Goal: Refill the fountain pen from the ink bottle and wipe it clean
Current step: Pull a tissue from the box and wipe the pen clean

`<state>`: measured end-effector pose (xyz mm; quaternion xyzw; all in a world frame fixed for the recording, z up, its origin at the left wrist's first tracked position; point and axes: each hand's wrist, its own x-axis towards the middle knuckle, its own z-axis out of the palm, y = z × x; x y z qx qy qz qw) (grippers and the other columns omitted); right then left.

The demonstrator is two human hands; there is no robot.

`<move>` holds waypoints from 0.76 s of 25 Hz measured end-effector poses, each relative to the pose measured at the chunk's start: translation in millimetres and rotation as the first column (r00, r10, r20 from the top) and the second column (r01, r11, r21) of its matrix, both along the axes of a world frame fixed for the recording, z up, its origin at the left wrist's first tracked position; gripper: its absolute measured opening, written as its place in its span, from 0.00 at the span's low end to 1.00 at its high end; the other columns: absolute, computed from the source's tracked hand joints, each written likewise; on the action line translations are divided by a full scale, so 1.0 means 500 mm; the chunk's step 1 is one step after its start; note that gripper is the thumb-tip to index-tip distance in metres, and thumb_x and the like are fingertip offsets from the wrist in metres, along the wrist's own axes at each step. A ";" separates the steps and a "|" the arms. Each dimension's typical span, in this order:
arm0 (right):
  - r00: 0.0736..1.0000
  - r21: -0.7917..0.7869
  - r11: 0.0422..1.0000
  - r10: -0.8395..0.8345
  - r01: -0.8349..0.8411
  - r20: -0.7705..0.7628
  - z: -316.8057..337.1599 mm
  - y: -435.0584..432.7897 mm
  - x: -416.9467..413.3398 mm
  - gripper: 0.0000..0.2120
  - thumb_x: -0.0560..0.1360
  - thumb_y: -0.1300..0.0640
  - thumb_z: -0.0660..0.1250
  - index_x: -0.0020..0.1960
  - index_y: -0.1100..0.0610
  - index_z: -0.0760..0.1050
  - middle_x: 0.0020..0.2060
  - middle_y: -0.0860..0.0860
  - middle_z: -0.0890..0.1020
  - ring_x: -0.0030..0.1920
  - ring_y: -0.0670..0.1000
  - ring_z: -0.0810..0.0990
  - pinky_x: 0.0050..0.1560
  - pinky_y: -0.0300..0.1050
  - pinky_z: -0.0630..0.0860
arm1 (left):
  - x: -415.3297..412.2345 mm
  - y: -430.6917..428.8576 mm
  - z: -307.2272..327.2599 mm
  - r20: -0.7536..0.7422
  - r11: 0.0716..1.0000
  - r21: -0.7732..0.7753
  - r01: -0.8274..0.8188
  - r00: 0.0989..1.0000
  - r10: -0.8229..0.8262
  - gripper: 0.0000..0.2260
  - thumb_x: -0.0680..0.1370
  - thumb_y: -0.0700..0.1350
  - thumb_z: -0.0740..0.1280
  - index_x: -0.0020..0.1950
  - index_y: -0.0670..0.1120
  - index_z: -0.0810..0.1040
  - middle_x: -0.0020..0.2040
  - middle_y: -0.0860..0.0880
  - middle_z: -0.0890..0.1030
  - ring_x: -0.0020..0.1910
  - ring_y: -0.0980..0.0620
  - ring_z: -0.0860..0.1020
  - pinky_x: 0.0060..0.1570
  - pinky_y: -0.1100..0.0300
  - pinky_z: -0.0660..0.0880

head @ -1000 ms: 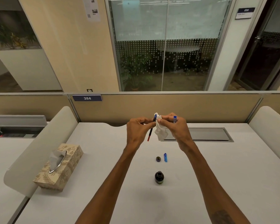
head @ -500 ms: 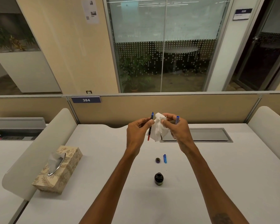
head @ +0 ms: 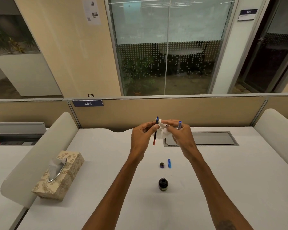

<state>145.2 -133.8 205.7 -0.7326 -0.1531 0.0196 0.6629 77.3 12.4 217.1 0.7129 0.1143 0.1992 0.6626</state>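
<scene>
From the head view I see both hands raised above the white tabletop (head: 106,163), close together and well forward of me. My left hand (head: 142,138) pinches the fountain pen (head: 155,130) between thumb and fingertips; the pen stands almost upright, blue end up, its thin dark body running down to a red end that hangs free below the hand. My right hand (head: 179,135) is closed around two things: a crumpled white tissue (head: 161,130), pressed against the pen's upper end, and a blue pen barrel (head: 179,125) that sticks up from between the fingers on the outer side. A small dark spot shows on the tissue near the fingertips (I cannot tell whether it is ink).

Lower down the tabletop, between my forearms, the ink bottle (head: 163,184) stands upright with its mouth uncovered. Its cap (head: 162,165) lies further from me, and just to the right of that cap lies a blue pen cap (head: 169,163), near it but whether touching I cannot tell.

To the left, a patterned tissue box (head: 60,176) sits near the curved divider (head: 40,155), a tissue poking from its slot. Behind my right hand a grey cable hatch (head: 206,138) is set flush into the tabletop.
</scene>
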 end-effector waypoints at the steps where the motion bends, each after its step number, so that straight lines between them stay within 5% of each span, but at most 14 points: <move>1: 0.999 0.020 1.000 0.011 -0.010 -0.042 0.003 0.001 -0.001 0.12 0.78 0.53 0.66 0.56 0.57 0.82 0.47 0.53 0.84 0.43 0.46 0.82 0.41 0.33 0.75 | 0.000 -0.001 0.000 0.001 1.000 0.003 0.010 1.000 -0.010 0.13 0.77 0.45 0.71 0.61 0.46 0.82 0.50 0.55 0.84 0.49 0.62 0.82 0.45 0.72 0.77; 3: 0.996 0.056 0.998 0.003 0.003 -0.094 0.010 0.001 -0.002 0.13 0.77 0.50 0.67 0.53 0.57 0.84 0.41 0.50 0.83 0.36 0.44 0.78 0.36 0.32 0.72 | -0.001 -0.002 -0.003 0.002 1.000 0.009 0.018 1.000 -0.018 0.13 0.77 0.45 0.71 0.61 0.45 0.82 0.51 0.53 0.85 0.51 0.61 0.82 0.46 0.72 0.77; 9: 0.998 0.025 0.998 -0.062 0.062 0.001 0.019 -0.004 0.009 0.21 0.72 0.58 0.74 0.64 0.53 0.77 0.55 0.45 0.81 0.52 0.46 0.81 0.48 0.36 0.79 | -0.008 -0.002 -0.006 -0.021 0.996 0.084 0.023 1.000 -0.021 0.13 0.78 0.47 0.70 0.61 0.47 0.82 0.52 0.51 0.86 0.55 0.57 0.82 0.52 0.70 0.76; 14: 0.998 0.028 0.998 0.058 -0.059 0.028 0.027 -0.006 0.000 0.10 0.72 0.55 0.74 0.54 0.52 0.80 0.46 0.51 0.85 0.49 0.51 0.84 0.50 0.41 0.81 | -0.009 -0.010 0.000 -0.038 0.990 0.135 0.036 0.999 -0.031 0.10 0.79 0.47 0.69 0.59 0.48 0.81 0.50 0.51 0.86 0.53 0.56 0.83 0.52 0.63 0.79; 19: 0.985 0.023 0.985 0.172 -0.172 -0.014 0.044 -0.022 -0.009 0.11 0.75 0.60 0.70 0.58 0.59 0.80 0.43 0.51 0.85 0.39 0.44 0.83 0.37 0.30 0.75 | -0.006 -0.011 -0.007 -0.084 0.972 0.234 -0.011 0.996 0.032 0.07 0.78 0.50 0.69 0.52 0.49 0.80 0.46 0.52 0.87 0.48 0.54 0.84 0.52 0.51 0.82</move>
